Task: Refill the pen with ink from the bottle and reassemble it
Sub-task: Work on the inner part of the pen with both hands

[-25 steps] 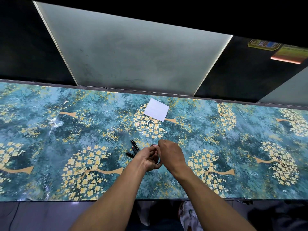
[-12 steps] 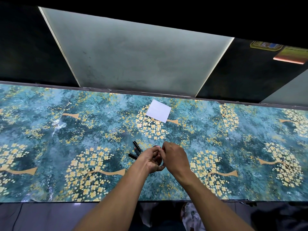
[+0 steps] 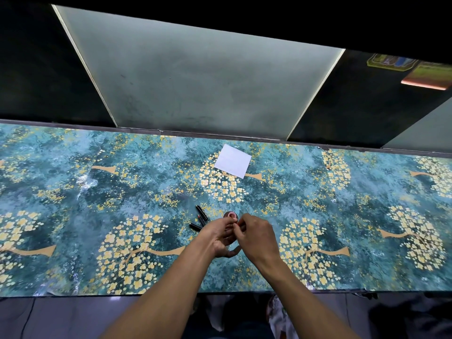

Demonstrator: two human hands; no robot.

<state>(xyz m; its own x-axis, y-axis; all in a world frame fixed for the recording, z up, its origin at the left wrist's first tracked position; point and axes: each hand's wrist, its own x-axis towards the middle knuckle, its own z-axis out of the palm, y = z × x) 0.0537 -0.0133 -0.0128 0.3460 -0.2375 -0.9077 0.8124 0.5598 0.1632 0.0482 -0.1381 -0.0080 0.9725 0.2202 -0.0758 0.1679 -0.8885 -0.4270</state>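
- On the floral tabletop [image 3: 73, 216], near edge: left hand [image 3: 217, 237] and right hand [image 3: 256, 234] pinched together around something small, item hidden, can't tell what.
- Ink bottle [image 3: 231, 214] open, just beyond fingers; pen parts [image 3: 199, 220] lying left of it.
- Best: keep bottle steady, work low over it, avoid drips.
- White paper [image 3: 232, 161] blank; no readable writing anywhere.

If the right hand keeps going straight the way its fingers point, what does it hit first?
The right hand points left toward the left hand, whose fingers it already seems to meet. The ink bottle sits just beyond them; depth is unclear.
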